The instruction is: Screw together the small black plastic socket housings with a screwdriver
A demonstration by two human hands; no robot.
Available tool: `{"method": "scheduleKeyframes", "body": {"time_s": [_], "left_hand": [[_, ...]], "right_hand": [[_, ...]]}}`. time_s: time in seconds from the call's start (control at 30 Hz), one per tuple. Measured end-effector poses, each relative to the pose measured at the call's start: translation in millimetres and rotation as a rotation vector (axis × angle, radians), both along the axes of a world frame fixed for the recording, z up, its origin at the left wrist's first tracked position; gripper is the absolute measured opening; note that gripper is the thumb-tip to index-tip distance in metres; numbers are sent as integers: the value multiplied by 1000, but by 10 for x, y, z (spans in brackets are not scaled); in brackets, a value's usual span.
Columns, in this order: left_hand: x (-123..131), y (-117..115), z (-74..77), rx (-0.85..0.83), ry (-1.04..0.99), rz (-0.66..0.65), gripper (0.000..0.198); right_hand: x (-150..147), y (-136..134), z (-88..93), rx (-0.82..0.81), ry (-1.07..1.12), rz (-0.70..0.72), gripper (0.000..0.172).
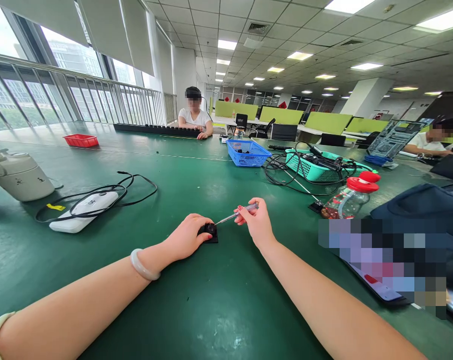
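My left hand (187, 236), with a pale bangle (143, 266) at the wrist, grips a small black part (211, 230) between thumb and fingers. This part has a rounded, shiny top on a flat square base that rests on the green table (218, 300). In my right hand (259, 224) is a slim screwdriver (231, 218), tilted, its thin tip pointing left at the top of the black part. Whether the tip touches the part, I cannot tell. My left fingers hide the part's left side.
Left lie a white power bank (74, 220) with a black cable and a pale jug (21, 175). Beyond stand a red tray (81, 140), a blue basket (249, 159) and a teal cable basket (309, 172). Right are a red-lidded jar (350, 197), a phone (384, 292) and a dark bag (417, 210).
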State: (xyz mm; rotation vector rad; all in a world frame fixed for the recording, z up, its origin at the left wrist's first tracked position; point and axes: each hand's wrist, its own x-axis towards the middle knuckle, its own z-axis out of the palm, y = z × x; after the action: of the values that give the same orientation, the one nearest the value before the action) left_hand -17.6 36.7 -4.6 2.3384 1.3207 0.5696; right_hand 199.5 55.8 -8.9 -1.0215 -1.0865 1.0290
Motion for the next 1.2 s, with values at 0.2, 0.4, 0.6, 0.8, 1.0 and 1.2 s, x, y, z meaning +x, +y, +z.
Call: {"method": "scheduleKeyframes", "body": {"time_s": [0.2, 0.4, 0.6, 0.8, 1.0, 1.2], "left_hand": [[4, -5, 6, -15, 5, 10, 28], [6, -11, 14, -22, 10, 17, 30], [31, -21, 48, -26, 20, 20, 30], [20, -17, 18, -12, 46, 27, 31], [21, -24, 15, -19, 45, 33, 32], [31, -23, 19, -21, 37, 30, 33]], "right_hand": [[-1, 14, -44, -33, 0, -9, 48], [-52, -120, 0, 209, -143, 21, 34], [-117, -235, 12, 363, -228, 70, 26], [-68, -104, -1, 134, -39, -48, 33], [-67, -143, 29, 159, 11, -65, 36], [-98, -201, 21, 249, -57, -46, 35]]}}
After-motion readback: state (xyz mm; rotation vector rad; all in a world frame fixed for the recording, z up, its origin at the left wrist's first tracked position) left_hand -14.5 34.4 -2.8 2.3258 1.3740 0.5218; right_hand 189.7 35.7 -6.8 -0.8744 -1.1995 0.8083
